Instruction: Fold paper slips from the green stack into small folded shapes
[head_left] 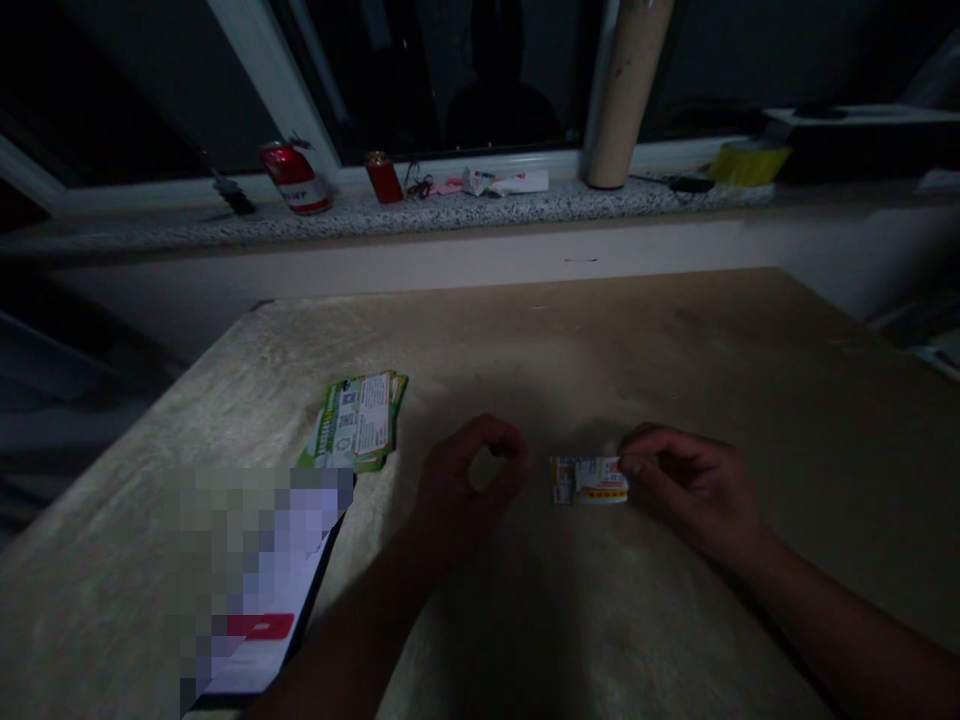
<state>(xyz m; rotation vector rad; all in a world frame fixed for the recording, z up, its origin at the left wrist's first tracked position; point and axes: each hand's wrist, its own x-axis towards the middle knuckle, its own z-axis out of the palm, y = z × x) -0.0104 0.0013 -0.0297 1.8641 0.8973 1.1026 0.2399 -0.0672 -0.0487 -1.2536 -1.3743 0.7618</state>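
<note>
A small folded printed paper (601, 478), white with orange, yellow and red print, is pinched at its right end by my right hand (697, 485). Thumb and forefinger press on it just above the table. To its left, my left hand (472, 475) is closed, the thumb and forefinger meeting in a ring. No object shows between those fingertips, and a small gap parts them from the paper. Beyond my left hand lies a fanned stack of green and white printed cards (367, 420).
A phone with a lit screen (277, 590), partly blurred out, lies beside my left forearm on the table (480, 340). Along the speckled windowsill (345, 220) stand a red can (294, 180), a red lighter-like item (385, 178), a crumpled wrapper (487, 182) and a cardboard tube (626, 100).
</note>
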